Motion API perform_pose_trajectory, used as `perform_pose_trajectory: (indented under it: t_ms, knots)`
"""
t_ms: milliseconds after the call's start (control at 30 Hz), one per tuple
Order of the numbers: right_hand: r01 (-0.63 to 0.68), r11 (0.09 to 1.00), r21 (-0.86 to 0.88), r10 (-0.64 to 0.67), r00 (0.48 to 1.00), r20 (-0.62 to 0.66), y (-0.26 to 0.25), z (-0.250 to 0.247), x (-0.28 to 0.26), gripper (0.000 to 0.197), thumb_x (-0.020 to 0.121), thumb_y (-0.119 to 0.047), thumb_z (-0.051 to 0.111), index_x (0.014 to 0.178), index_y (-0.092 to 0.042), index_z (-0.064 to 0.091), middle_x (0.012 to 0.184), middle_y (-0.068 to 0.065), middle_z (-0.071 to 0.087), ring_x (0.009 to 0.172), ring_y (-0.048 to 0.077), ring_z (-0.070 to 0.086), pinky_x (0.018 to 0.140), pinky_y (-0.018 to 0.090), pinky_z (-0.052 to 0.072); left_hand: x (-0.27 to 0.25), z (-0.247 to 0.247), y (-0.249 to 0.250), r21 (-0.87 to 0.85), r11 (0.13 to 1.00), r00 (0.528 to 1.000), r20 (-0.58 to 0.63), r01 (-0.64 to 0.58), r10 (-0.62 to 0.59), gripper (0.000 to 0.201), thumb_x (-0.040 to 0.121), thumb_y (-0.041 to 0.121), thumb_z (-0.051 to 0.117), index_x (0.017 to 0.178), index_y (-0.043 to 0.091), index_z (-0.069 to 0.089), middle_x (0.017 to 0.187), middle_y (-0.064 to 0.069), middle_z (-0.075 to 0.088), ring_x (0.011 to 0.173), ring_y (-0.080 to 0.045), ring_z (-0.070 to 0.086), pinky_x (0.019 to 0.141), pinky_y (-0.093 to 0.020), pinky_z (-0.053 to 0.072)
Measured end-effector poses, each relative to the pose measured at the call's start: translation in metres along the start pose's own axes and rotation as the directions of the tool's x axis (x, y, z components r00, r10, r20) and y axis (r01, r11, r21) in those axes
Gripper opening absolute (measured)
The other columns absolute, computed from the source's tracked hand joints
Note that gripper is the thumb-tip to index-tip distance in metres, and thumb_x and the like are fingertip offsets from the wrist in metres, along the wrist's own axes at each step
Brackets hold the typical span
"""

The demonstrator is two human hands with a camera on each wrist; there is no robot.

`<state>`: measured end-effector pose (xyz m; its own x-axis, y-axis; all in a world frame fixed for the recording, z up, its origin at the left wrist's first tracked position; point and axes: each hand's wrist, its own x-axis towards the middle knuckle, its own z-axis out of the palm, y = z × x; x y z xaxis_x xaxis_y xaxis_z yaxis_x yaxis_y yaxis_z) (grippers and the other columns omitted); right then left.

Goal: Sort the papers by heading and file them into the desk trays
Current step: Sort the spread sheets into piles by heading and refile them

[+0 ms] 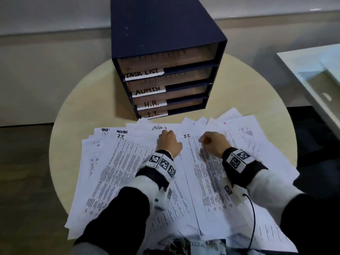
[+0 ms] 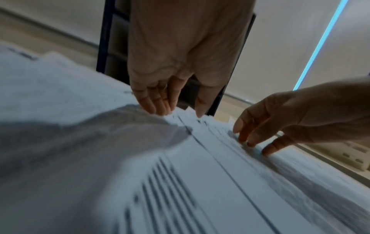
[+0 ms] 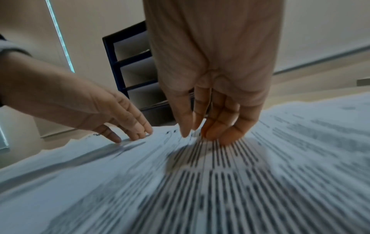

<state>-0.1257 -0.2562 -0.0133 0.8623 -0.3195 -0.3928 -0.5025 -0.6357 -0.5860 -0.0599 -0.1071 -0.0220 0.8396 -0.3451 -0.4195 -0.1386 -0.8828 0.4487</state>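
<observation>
Many printed papers (image 1: 128,172) lie fanned across the round beige table (image 1: 77,115). Handwritten headings show at their tops: "I.T." (image 1: 187,136), "Admin" (image 1: 159,127), another "I.T." (image 1: 120,136) and "TASK" (image 1: 105,129). Behind them stands the dark blue tray unit (image 1: 165,43), with slots labelled TASK LIST (image 1: 144,73), ADMIN (image 1: 148,90), H.R. (image 1: 151,104) and I.T. (image 1: 153,114). My left hand (image 1: 166,135) (image 2: 178,110) touches the top edges of the middle sheets with straight fingers. My right hand (image 1: 203,140) (image 3: 200,134) rests its fingertips on the sheet headed I.T.
A white cabinet or desk (image 1: 312,74) stands at the right, beyond the table's rim. A black cable (image 1: 253,214) loops from my right wrist over the papers. A patterned object (image 1: 193,245) lies at the near edge. The tray unit's slots look open at the front.
</observation>
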Motion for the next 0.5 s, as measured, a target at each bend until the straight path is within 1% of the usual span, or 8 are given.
perform_pose_trajectory:
  t_ms: [67,133,200,267,333,400,467,500]
  knots:
    - [0.008,0.998,-0.060,-0.007,1.000,0.006,0.006,0.007,0.000,0.031,0.076,0.003,0.063,0.105,-0.007,0.062,0.109,0.013,0.061,0.102,0.028,0.058,0.086,0.029,0.044,-0.001,0.011,0.001,0.000,1.000,1.000,0.000,0.021,-0.021,0.045,0.089,0.016,0.052,0.131,0.004,0.039,0.138,-0.016,0.032,0.129,-0.033,0.031,0.107,-0.043,0.034]
    - [0.035,0.995,-0.097,-0.034,0.999,0.017,0.008,0.013,0.001,0.046,0.075,0.000,0.068,0.118,-0.009,0.053,0.118,0.013,0.051,0.105,0.029,0.054,0.087,0.030,0.043,-0.002,0.018,0.001,-0.038,0.999,0.999,-0.046,0.001,-0.003,0.042,0.089,0.014,0.054,0.128,0.008,0.039,0.133,-0.013,0.034,0.125,-0.032,0.033,0.104,-0.043,0.036]
    - [0.069,0.996,-0.065,-0.069,0.998,0.000,0.007,0.017,0.000,0.063,0.075,0.000,0.069,0.130,-0.012,0.042,0.130,0.012,0.039,0.110,0.030,0.052,0.092,0.034,0.044,-0.002,0.021,0.001,-0.090,0.995,0.997,-0.070,-0.051,0.044,0.035,0.089,0.010,0.052,0.123,0.009,0.042,0.127,-0.013,0.039,0.120,-0.032,0.036,0.100,-0.044,0.037]
    - [0.110,0.990,-0.085,-0.113,0.993,-0.037,0.006,0.019,0.000,0.076,0.075,0.000,0.070,0.139,-0.017,0.032,0.143,0.009,0.025,0.123,0.030,0.041,0.099,0.037,0.040,0.000,0.023,-0.001,-0.146,0.982,0.992,-0.068,-0.117,0.108,0.024,0.089,0.003,0.048,0.113,0.008,0.047,0.116,-0.016,0.049,0.110,-0.033,0.044,0.093,-0.044,0.042]
    - [0.111,0.960,-0.255,-0.130,0.990,-0.058,0.005,0.016,-0.001,0.077,0.075,-0.010,0.072,0.138,-0.023,0.031,0.148,0.002,0.018,0.132,0.029,0.026,0.104,0.045,0.032,0.000,0.021,-0.002,-0.238,0.959,0.988,-0.045,-0.151,0.145,0.016,0.087,-0.001,0.046,0.093,0.013,0.049,0.094,-0.018,0.054,0.089,-0.035,0.052,0.075,-0.038,0.046]
    - [0.088,0.906,-0.414,-0.127,0.990,-0.068,0.003,0.011,0.000,0.070,0.073,-0.022,0.075,0.131,-0.024,0.037,0.148,-0.002,0.018,0.133,0.029,0.019,0.106,0.051,0.024,0.001,0.015,-0.005,-0.309,0.938,0.986,-0.002,-0.158,0.166,0.024,0.087,0.001,0.048,0.076,0.021,0.043,0.077,-0.013,0.049,0.071,-0.029,0.048,0.064,-0.031,0.040]
    - [0.119,0.863,-0.492,-0.162,0.986,-0.046,0.001,0.009,0.002,0.062,0.073,-0.026,0.073,0.125,-0.020,0.040,0.145,-0.002,0.024,0.133,0.027,0.018,0.109,0.052,0.015,0.002,0.000,-0.009,-0.370,0.915,0.978,0.070,-0.159,0.198,0.025,0.086,0.003,0.054,0.069,0.020,0.046,0.073,-0.010,0.050,0.070,-0.023,0.049,0.066,-0.032,0.046]
    - [0.148,0.836,-0.529,-0.189,0.982,-0.025,0.000,0.009,0.002,0.056,0.076,-0.026,0.071,0.123,-0.019,0.043,0.142,-0.001,0.029,0.133,0.026,0.020,0.109,0.053,0.013,0.004,-0.010,-0.012,-0.367,0.917,0.970,0.115,-0.160,0.216,0.020,0.084,0.005,0.059,0.070,0.017,0.051,0.076,-0.010,0.055,0.073,-0.023,0.054,0.072,-0.035,0.051]
